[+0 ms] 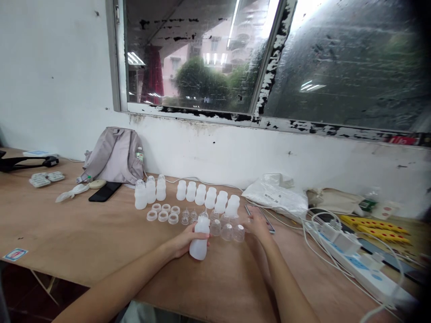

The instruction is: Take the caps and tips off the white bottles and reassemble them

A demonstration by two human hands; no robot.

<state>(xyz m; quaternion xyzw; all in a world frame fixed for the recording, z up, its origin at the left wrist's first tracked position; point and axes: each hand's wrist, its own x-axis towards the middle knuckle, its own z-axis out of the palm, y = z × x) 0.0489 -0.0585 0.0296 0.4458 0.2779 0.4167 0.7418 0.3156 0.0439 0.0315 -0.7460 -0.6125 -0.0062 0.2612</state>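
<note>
My left hand (pixel 184 241) is wrapped round the side of a frosted white baby bottle (pixel 198 247), held tilted slightly above the table. A clear shape shows at the bottle's top; I cannot tell whether it is fitted or stands behind. My right hand (pixel 258 228) reaches over the right end of the clear dome caps (pixel 226 232), fingers stretched towards them and slightly blurred. Whether it touches a cap is unclear. Clear teats (pixel 185 217) stand left of the caps, beside two rows of white collar rings (pixel 163 216). Behind are several open-topped bottles (pixel 200 194).
Three capped bottles (pixel 140 195) stand at the left. Farther left are a black phone (pixel 105 191) and a backpack (pixel 112 154). A phone (pixel 268 220) lies beyond my right hand, near a plastic bag (pixel 278 195). Cables and a power strip (pixel 360 269) occupy the right side.
</note>
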